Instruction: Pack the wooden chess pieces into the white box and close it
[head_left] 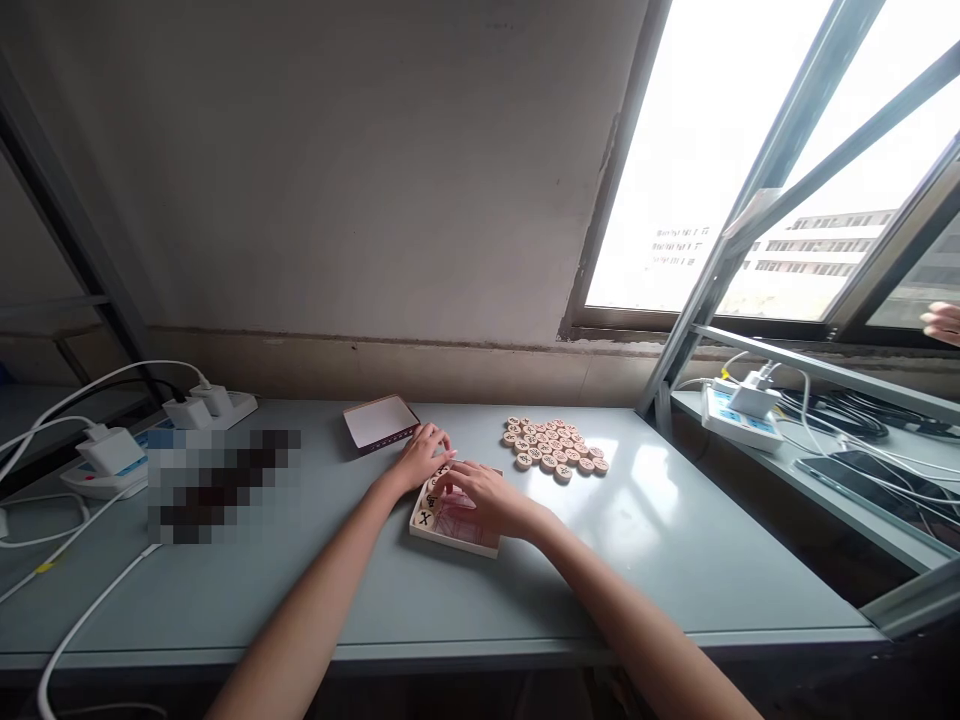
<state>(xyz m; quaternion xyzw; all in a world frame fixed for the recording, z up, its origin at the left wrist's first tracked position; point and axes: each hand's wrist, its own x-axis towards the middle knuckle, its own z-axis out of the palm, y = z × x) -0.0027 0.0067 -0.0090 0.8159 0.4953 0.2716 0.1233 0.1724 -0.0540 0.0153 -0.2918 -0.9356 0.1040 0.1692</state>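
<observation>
While both hands are held over the tray, in the head view the left hand (420, 458) is laid against the tray's far end, fingers curved, and the right hand (480, 497) is spread over its middle, fingertips down near the discs; neither is clenched, and whether a disc is pinched cannot be told. Shallow box tray (450, 545) is set mid-worktop (600, 600), nearer the front edge, with wooden xiangqi discs (425, 518) lined along its left side and pink lining showing. Loose disc pile (553, 448) is placed near the far edge, right of the hands; box lid (381, 423) lies at the far edge, left of them. Disc handling at the tray is judged the step in hand; a fingertip pinch on single discs is judged to be called for. Co-worker's hand (943, 322) is seen at the right frame edge, apart from the tray.
</observation>
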